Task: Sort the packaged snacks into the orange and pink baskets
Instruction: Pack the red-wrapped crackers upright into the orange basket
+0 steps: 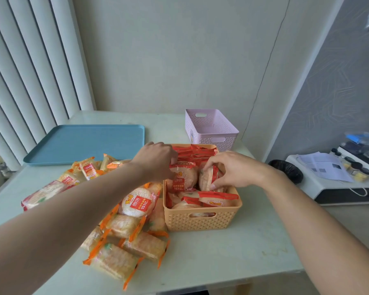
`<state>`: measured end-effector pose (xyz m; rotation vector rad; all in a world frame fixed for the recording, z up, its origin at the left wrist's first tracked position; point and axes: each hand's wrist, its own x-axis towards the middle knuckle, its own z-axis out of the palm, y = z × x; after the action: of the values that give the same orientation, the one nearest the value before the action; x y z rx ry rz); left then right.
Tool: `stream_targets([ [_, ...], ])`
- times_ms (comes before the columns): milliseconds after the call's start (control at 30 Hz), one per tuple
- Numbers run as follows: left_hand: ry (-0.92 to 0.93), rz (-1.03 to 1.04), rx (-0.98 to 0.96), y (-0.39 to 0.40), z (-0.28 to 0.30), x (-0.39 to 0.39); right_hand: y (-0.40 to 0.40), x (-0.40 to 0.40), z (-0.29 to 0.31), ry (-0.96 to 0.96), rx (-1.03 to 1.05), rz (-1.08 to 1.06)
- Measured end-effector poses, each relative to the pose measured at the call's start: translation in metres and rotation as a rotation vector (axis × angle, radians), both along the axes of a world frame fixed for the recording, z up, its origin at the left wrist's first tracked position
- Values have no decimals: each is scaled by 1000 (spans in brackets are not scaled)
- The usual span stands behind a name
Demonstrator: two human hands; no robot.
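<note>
An orange basket at the table's middle holds several red-wrapped round rice cracker packs. My left hand reaches over its left rim, fingers curled on a red pack standing inside. My right hand pinches another red pack held on edge in the basket. The pink basket stands behind, with nothing visible inside. A pile of orange-wrapped and red-wrapped snack packs lies on the table left of the orange basket, partly under my left forearm.
A blue tray lies at the back left. The table meets walls behind and vertical blinds on the left. To the right, past the table edge, sit a black bin and a white device with papers.
</note>
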<state>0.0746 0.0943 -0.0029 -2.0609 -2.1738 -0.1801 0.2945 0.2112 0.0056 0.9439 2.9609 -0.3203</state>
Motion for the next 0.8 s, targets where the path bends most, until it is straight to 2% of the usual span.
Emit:
stream_targets([
  [100, 9, -15, 60, -2, -6, 6, 2, 0, 6, 184, -63, -23],
  [200, -54, -25, 56, -3, -3, 0, 5, -2, 16, 509, -200, -189],
  [300, -259, -86, 66, -1, 10, 1, 6, -5, 24, 716, -244, -288],
  [400, -750, -113, 64, -1, 23, 17, 5, -7, 24, 727, -215, -324],
  [433, -858, -108, 63, 0, 24, 22, 3, -7, 25, 719, -225, -327],
  [567, -982, -83, 209, 6, 19, 33, -2, -3, 27, 709, -388, -252],
  [667, -1308, -45, 262, 6, 20, 36, -5, 5, 29, 641, -594, -187],
  [733, -1280, -43, 228, 8, 19, 36, -3, 6, 27, 741, -668, -191],
  [800, -1051, -61, 178, 13, 9, 32, 2, 6, 29, 879, -688, -215],
])
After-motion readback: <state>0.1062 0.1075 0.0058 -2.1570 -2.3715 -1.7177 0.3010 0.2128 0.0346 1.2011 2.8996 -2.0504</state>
